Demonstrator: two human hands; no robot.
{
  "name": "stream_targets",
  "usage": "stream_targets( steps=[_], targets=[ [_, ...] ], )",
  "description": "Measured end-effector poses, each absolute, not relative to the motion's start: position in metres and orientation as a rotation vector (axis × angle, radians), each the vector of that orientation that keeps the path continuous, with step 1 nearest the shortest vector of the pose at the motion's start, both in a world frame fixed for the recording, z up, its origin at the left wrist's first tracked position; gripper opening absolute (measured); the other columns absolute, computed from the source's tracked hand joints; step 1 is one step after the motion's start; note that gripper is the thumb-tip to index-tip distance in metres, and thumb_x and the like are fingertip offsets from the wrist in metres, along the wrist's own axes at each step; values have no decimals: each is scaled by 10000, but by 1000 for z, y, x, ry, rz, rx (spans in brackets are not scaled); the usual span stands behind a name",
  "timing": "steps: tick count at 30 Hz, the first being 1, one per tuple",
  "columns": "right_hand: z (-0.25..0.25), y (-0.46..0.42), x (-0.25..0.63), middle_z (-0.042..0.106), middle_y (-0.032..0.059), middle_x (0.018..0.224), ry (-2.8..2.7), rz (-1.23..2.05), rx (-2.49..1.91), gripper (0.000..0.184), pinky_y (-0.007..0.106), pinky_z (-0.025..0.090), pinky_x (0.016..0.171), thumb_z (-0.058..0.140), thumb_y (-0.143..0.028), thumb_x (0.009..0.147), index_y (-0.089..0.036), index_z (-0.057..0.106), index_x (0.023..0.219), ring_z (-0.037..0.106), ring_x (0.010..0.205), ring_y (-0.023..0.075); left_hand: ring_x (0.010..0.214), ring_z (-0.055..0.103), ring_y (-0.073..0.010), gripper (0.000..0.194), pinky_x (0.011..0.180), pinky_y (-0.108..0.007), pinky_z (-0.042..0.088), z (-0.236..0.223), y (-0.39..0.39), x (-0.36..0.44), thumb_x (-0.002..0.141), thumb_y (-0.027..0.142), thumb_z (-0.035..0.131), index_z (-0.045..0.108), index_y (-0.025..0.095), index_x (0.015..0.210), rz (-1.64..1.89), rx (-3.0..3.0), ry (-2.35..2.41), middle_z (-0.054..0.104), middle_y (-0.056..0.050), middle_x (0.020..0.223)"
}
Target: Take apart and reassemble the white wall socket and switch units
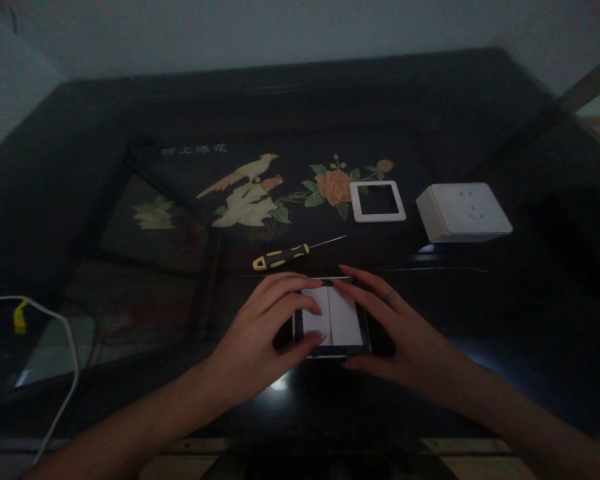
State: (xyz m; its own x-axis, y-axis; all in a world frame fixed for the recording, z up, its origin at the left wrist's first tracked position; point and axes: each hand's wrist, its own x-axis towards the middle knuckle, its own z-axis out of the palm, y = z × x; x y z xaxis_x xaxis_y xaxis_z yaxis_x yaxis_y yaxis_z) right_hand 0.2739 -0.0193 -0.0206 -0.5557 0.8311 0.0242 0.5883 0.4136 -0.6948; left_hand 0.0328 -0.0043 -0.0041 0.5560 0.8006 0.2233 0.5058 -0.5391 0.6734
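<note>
A double-rocker wall switch (345, 317) with two white rockers in a dark, pale-edged frame lies on the table between my hands. My left hand (275, 327) curls over its left rocker, thumb near the lower edge and fingers near the upper edge. From the right, my right hand (393, 327) grips the switch, with fingers at the top edge and thumb at the bottom edge. A ring circles one finger of that hand. Just beyond my left hand lies a yellow-and-black screwdriver (281, 257), its shaft pointing right. Part of the switch's left side is hidden by my fingers.
A white square cover frame (379, 219) lies flat beyond the switch. To its right sits a white box with a socket faceplate (473, 207). A white cable (73, 347) with a yellow tag runs at the left. The dark glossy table (130, 110) shows a bird-and-flower picture and meets a wall.
</note>
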Motion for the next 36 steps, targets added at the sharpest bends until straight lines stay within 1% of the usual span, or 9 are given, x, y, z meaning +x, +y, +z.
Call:
stream_targets(
  steps=[5,9,15,24,32,36],
  targets=[
    [-20,-19,274,282,132,1573,-2310,920,-1228,856,462,390,1118,750,-409,774,-269,291,1483,342,1431,273,1184,517,-194,133,1027,-338,439,-8,-4,33,886,167,636,586,198,1005,775,2254,1034,610,-66,1212],
    [-20,-19,274,283,129,1573,-2303,920,-1224,862,462,389,1119,749,-416,774,-275,284,1486,335,1435,273,1192,526,-187,134,1043,-328,428,-9,-5,35,884,160,640,592,196,1004,792,2251,1034,619,-67,1219],
    [-20,-20,274,281,136,1570,-2308,920,-1226,878,470,399,1109,760,-412,764,-282,275,1485,340,1431,277,1176,556,-190,172,1034,-343,434,-8,-5,36,880,186,653,589,202,1039,780,2241,1079,643,-65,1203],
    [-19,-18,274,304,138,1562,-2312,914,-1222,861,439,387,1122,763,-393,762,-240,308,1477,350,1425,263,1198,573,-201,173,1038,-375,418,-4,-5,37,880,201,655,586,210,1039,746,2273,1119,664,-56,1213],
    [-21,-19,274,294,128,1571,-2305,914,-1230,874,464,390,1117,760,-412,763,-265,291,1486,339,1433,266,1209,565,-208,186,1019,-392,428,-5,-5,37,874,174,643,577,220,1042,718,2272,1136,662,-52,1205],
    [-21,-19,274,281,128,1579,-2295,939,-1239,871,458,385,1120,748,-459,766,-261,302,1487,332,1438,265,1209,556,-208,179,1029,-387,429,-9,-4,36,877,181,638,575,213,1042,735,2283,1085,649,-63,1212]
  ],
)
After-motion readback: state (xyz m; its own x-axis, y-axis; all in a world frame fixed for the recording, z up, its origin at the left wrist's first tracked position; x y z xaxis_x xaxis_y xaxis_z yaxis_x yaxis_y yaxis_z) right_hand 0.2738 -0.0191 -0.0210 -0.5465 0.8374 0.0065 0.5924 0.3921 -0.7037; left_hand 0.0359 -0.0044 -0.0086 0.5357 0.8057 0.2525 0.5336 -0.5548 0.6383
